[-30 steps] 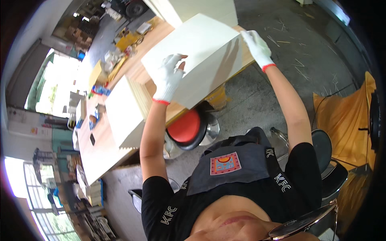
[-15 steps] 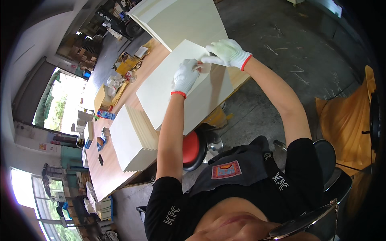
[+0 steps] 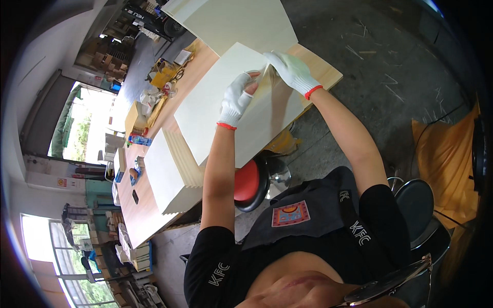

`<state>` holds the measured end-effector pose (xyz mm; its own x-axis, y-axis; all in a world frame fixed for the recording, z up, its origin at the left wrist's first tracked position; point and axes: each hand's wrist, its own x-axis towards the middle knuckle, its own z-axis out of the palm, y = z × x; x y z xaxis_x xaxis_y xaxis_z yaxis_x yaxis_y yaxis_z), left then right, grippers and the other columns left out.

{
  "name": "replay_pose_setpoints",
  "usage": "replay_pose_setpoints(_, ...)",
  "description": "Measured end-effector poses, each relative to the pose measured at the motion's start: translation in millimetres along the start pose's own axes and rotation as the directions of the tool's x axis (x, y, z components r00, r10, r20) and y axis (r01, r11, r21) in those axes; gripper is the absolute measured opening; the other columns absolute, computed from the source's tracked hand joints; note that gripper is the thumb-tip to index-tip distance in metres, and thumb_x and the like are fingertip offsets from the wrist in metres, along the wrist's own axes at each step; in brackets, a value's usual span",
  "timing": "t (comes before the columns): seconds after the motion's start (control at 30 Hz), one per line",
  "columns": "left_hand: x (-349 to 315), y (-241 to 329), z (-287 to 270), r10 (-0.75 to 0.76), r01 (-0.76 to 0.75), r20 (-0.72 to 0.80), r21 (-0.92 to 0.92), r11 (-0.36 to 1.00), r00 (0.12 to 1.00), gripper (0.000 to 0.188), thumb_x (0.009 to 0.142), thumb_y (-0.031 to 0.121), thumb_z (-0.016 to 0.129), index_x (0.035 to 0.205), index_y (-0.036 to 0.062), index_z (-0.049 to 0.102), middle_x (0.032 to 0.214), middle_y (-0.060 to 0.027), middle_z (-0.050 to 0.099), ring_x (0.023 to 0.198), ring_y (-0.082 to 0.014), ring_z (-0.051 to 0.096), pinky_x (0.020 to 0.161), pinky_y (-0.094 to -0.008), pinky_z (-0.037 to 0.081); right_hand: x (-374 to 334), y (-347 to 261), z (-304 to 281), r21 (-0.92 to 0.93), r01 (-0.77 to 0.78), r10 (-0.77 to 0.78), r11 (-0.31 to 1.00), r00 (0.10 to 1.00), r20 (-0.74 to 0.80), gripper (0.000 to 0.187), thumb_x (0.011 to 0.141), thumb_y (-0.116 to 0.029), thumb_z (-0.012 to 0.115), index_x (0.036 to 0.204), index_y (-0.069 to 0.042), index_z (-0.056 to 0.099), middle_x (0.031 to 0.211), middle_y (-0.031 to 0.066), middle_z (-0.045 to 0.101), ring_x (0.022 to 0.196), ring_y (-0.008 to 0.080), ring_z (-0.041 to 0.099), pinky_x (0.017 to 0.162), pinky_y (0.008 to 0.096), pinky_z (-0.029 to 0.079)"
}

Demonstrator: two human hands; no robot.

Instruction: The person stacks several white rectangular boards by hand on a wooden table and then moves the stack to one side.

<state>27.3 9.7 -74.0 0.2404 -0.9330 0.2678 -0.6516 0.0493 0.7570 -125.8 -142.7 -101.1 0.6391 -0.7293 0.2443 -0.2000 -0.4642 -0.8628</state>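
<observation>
A large white board (image 3: 210,97) lies tilted over the table, partly on top of another pale panel (image 3: 249,146). My left hand (image 3: 237,100), in a white knit glove with bare fingertips, is over the board near its right edge. Its thumb and index finger are curved, with a gap between them. My right hand (image 3: 291,72), gloved in white with a red cuff, reaches to the board's far right corner. Its fingers are stretched out along the edge, the tips resting there. Whatever lies between the two hands is blurred.
Left of my left forearm, a stack of white boards (image 3: 172,167) stands on the wooden table (image 3: 133,218). Larger boards (image 3: 241,23) lean at the far end. A yellow box (image 3: 164,72), a phone (image 3: 135,197) and a red stool (image 3: 249,185) are nearby.
My right hand has turned, and its fingers have straightened along the board's far corner. The left hand's thumb and index finger have spread apart. The view has shifted slightly.
</observation>
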Motion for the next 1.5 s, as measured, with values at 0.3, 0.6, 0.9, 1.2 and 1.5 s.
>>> replay_pose_setpoints(0.3,4,-15,4,-0.071,0.071,-0.008,0.034,0.997,0.997,0.050,0.082,0.015,0.078,0.128,0.0049,0.062,0.128,-0.0154,0.065,0.125,-0.0276,0.059,0.105,-0.0391,0.047,-5,10,16,-0.035,0.188,-0.191,0.982,0.955,-0.228,0.048,0.103,-0.053,0.034,0.108,-0.017,0.066,0.098,0.0103,0.068,0.094,0.0356,0.062,0.079,0.0439,0.047)
replay_pose_setpoints(0.6,0,-4,5,-0.069,0.059,-0.036,-0.225,0.973,0.997,0.047,0.089,0.011,0.068,0.135,0.0076,0.059,0.126,-0.0150,0.066,0.118,-0.0226,0.061,0.103,-0.0354,0.047,-8,1,7,-0.017,0.170,-0.170,0.985,0.973,-0.157,0.050,0.102,-0.056,0.037,0.104,-0.015,0.066,0.091,0.0112,0.068,0.087,0.0356,0.063,0.074,0.0435,0.047)
replay_pose_setpoints(0.9,-3,15,9,-0.175,0.174,-0.010,0.164,0.971,0.985,0.041,0.089,0.008,0.071,0.130,0.0094,0.064,0.081,0.0012,0.058,0.067,-0.0057,0.052,0.060,-0.0251,0.044,-5,13,19,-0.017,0.194,-0.192,0.981,0.947,-0.258,0.052,0.101,-0.059,0.038,0.102,-0.016,0.068,0.087,0.0104,0.068,0.086,0.0333,0.064,0.074,0.0423,0.048)
replay_pose_setpoints(1.2,0,-4,9,-0.036,0.043,-0.070,0.098,0.994,0.997,0.038,0.087,0.009,0.074,0.125,0.0108,0.067,0.093,-0.0053,0.066,0.071,-0.0133,0.051,0.072,-0.0270,0.048,-5,8,15,-0.025,0.180,-0.180,0.983,0.955,-0.234,0.054,0.101,-0.059,0.039,0.096,-0.012,0.066,0.082,0.0137,0.066,0.083,0.0360,0.063,0.072,0.0433,0.047)
replay_pose_setpoints(1.5,0,-1,12,-0.086,0.097,-0.070,0.181,0.979,0.994,0.036,0.088,0.014,0.073,0.123,0.0108,0.067,0.094,-0.0099,0.068,0.071,-0.0169,0.059,0.072,-0.0312,0.051,-7,6,13,-0.068,0.204,-0.214,0.977,0.953,-0.215,0.051,0.102,-0.056,0.039,0.095,-0.012,0.064,0.082,0.0129,0.067,0.081,0.0356,0.063,0.070,0.0439,0.047)
